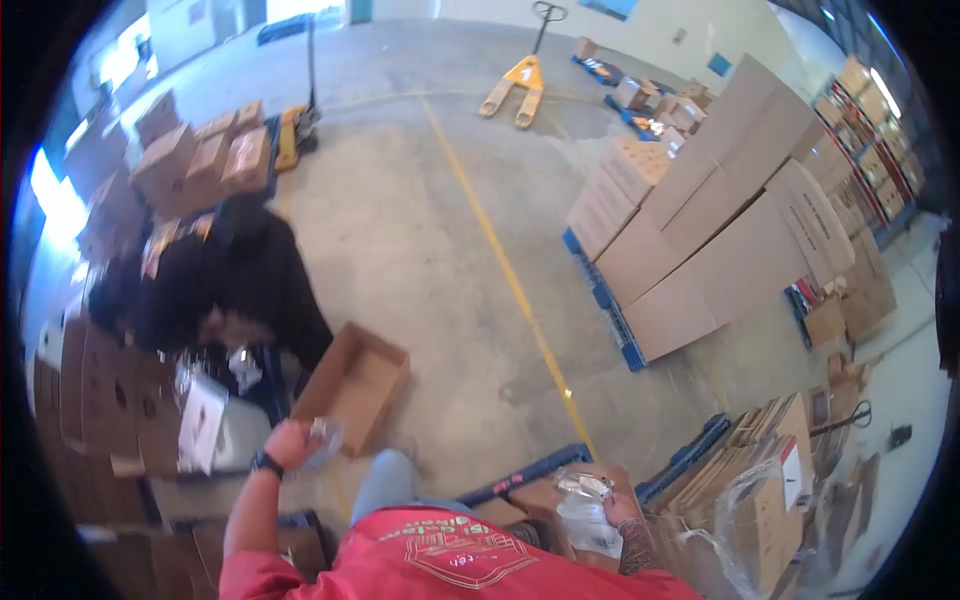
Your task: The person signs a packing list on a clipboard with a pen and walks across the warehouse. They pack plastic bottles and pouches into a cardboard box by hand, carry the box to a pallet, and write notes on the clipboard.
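My left hand [290, 444], with a dark watch on its wrist, is closed on a crumpled piece of clear plastic [325, 441]. It is held by the near corner of an open cardboard tray box [372, 374], whose visible inside is bare. On my right side, my right hand [621, 508] grips the edge of a clear plastic bag [588, 522] with something shiny near its top. The bag hangs over a brown cardboard box [535, 500]. What exactly is inside the bag is too blurred to tell.
A person in dark clothing [240, 280] bends over boxes at the left. Flattened cardboard sheets [715, 220] lean on a blue pallet [605, 300]. Folded cardboard [750, 470] stands at lower right. A yellow pallet jack [520, 85] is parked farther off, and a yellow line [490, 235] crosses the floor.
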`<state>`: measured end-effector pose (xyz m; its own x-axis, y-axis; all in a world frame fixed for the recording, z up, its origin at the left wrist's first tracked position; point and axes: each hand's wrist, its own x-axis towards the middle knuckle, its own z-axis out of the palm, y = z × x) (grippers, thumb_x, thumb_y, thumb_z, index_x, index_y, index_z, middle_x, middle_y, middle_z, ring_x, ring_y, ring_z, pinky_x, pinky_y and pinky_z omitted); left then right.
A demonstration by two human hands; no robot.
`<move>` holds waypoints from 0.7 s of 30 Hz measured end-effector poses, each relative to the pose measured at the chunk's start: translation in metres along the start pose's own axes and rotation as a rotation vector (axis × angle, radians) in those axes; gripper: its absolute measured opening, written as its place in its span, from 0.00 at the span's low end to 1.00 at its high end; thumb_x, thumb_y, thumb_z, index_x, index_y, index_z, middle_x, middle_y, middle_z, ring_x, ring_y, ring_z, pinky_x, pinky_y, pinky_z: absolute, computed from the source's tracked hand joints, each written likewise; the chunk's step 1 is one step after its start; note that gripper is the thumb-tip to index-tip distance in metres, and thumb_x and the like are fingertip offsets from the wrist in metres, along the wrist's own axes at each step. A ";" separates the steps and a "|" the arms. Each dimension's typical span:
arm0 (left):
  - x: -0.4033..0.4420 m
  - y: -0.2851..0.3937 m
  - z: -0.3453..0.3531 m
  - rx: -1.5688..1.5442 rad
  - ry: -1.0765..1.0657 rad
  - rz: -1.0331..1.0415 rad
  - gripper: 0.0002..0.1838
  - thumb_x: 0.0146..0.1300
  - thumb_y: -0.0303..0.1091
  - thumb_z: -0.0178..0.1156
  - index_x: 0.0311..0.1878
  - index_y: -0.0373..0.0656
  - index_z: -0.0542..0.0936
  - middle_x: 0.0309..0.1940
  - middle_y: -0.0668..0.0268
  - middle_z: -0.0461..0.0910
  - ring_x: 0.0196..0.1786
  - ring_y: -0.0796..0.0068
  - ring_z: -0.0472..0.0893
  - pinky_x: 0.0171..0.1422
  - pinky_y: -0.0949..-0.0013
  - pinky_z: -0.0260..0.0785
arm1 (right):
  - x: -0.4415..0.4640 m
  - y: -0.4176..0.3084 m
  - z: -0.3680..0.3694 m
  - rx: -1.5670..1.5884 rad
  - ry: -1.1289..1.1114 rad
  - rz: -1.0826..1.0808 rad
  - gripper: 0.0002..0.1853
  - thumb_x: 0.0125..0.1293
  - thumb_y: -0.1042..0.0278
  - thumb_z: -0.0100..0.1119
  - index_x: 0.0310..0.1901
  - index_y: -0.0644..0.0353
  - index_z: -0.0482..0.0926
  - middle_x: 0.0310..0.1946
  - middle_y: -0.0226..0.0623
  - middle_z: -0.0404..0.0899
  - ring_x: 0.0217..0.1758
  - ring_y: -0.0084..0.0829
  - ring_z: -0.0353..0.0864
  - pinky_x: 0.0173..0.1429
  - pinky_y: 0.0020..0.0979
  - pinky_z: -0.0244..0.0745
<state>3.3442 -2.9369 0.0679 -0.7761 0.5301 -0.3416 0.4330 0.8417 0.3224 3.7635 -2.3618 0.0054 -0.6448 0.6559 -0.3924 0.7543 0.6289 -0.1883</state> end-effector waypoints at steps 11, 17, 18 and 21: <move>0.250 -0.088 0.099 0.171 -0.745 -0.081 0.29 0.57 0.60 0.54 0.51 0.46 0.79 0.44 0.48 0.81 0.49 0.46 0.79 0.56 0.52 0.71 | 0.200 -0.082 0.033 -0.090 -0.135 0.222 0.24 0.66 0.50 0.43 0.43 0.64 0.80 0.41 0.56 0.80 0.46 0.54 0.79 0.55 0.47 0.72; 0.452 -0.058 0.070 0.076 -0.458 -0.016 0.27 0.60 0.58 0.52 0.45 0.44 0.82 0.43 0.48 0.81 0.49 0.46 0.79 0.56 0.50 0.71 | 0.330 -0.101 -0.013 0.022 -0.275 0.194 0.22 0.66 0.54 0.41 0.46 0.60 0.81 0.44 0.51 0.80 0.51 0.50 0.79 0.56 0.46 0.73; 0.484 -0.055 0.067 0.079 -0.452 -0.018 0.27 0.60 0.58 0.52 0.45 0.44 0.82 0.43 0.48 0.81 0.49 0.46 0.79 0.56 0.50 0.71 | 0.348 -0.107 -0.020 0.054 -0.312 0.152 0.21 0.67 0.57 0.40 0.45 0.59 0.82 0.45 0.49 0.81 0.51 0.47 0.80 0.57 0.46 0.73; 0.582 0.005 0.032 -0.021 -0.283 -0.336 0.26 0.62 0.55 0.49 0.48 0.43 0.81 0.44 0.47 0.80 0.52 0.47 0.78 0.58 0.53 0.70 | 0.420 -0.088 -0.025 0.062 -0.308 0.174 0.21 0.68 0.56 0.40 0.45 0.60 0.81 0.45 0.49 0.81 0.51 0.47 0.80 0.57 0.46 0.73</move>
<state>2.9095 -2.6211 -0.1581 -0.7148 0.2373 -0.6579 0.1665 0.9714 0.1695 3.4232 -2.1310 -0.1206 -0.4458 0.5887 -0.6743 0.8618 0.4859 -0.1456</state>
